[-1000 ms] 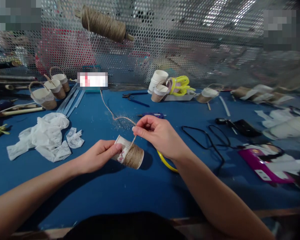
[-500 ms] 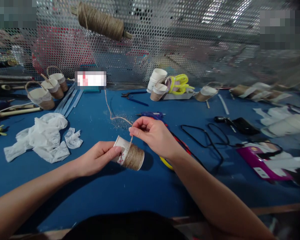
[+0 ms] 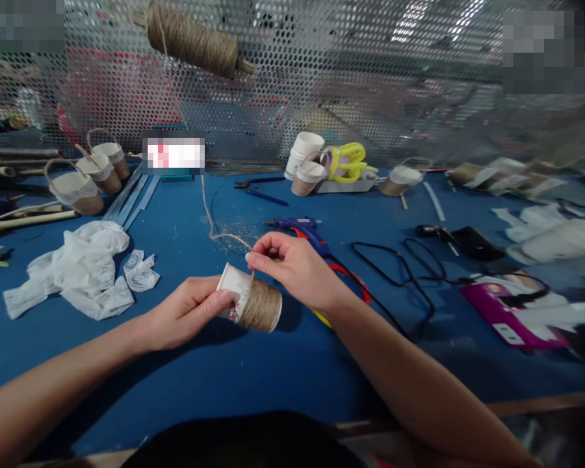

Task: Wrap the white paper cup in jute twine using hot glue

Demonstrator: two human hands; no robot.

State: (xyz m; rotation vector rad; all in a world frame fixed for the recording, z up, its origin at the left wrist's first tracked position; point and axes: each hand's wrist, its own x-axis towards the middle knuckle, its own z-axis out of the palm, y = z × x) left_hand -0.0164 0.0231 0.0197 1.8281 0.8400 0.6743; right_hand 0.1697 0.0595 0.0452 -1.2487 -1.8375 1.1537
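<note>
The right hand (image 3: 286, 261), pinching twine (image 3: 231, 235), had shifted toward the white end of the cup (image 3: 234, 278), apparently guiding the winding (image 3: 262, 304); the left hand (image 3: 189, 312) gripped the cup over the desk (image 3: 185, 390), between near and far edges

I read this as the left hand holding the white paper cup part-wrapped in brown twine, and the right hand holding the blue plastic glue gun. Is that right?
Not quite: in the head view, the right hand pinches a thin brown twine strand; the blue plastic glue gun lies on the blue table beyond that hand. The left hand does hold the white paper cup.
</note>
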